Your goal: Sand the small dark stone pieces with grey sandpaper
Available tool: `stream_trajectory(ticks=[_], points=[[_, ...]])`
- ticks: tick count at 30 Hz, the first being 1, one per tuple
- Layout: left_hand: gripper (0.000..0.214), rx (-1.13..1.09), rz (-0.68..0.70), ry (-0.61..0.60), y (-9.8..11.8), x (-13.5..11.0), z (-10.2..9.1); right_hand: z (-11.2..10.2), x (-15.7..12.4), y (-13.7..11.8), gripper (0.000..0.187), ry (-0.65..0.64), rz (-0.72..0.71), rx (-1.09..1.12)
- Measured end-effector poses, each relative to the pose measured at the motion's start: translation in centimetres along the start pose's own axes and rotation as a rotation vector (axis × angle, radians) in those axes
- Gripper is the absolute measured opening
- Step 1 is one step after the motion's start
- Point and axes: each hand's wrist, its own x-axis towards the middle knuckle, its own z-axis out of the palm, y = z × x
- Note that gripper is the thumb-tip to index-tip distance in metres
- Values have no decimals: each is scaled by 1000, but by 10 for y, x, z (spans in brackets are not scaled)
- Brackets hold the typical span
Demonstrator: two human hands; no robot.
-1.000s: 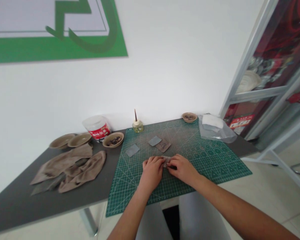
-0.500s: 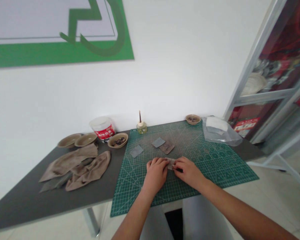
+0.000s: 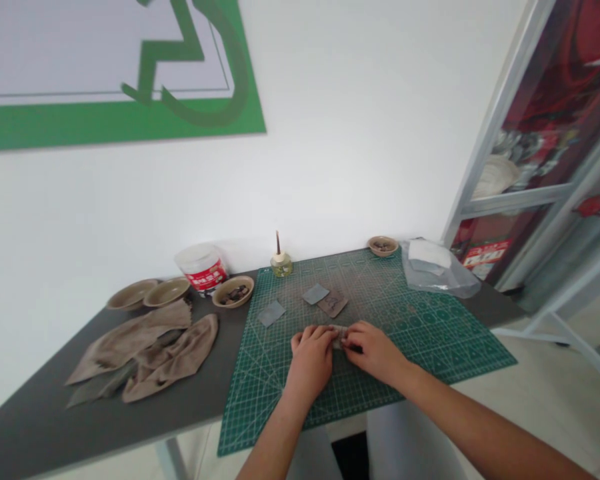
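Green self-healing cutting mat [image 3: 420, 347] lies on a dark grey bench [image 3: 45, 400], with its printed white grid and circle templates legible as lines only. No numerals can be read at this resolution.

Subject: a small tan strip [image 3: 337, 335], on or just above the mat near its middle. Its ends are covered by the fingers, and it may be folded, though the view is too poor to confirm this. The left hand [image 3: 311, 353] is curled closed over its left end; the right hand [image 3: 373, 350] is closed in a pinch at its right end. Both have hold of it, and the two hands nearly touch.

Farther up the mat: two grey square sheets [image 3: 271, 313] [image 3: 315, 294] and a brown square [image 3: 333, 304] with dark marks, the last overlapping the nearer grey sheet's corner.

Labels: a white tub [image 3: 203, 269] carries a red label, its print too small to read. A red sticker [image 3: 487, 253] sits behind the cabinet glass, also unreadable.

Also on the bench: a glass bottle with a brush [image 3: 281, 265], a bowl of dark pieces [image 3: 233, 291], and two tan cloths [image 3: 130, 340] [image 3: 173, 357].
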Motion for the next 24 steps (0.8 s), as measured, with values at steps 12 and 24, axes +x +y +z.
stream_trajectory(ticks=[12,24], points=[[35,21,-23,-6,4,-1,-2,1,1,5,9,-3,-15,-6],[34,56,-33,-29,6,1,-5,0,2,3,9,5,-31,-35]])
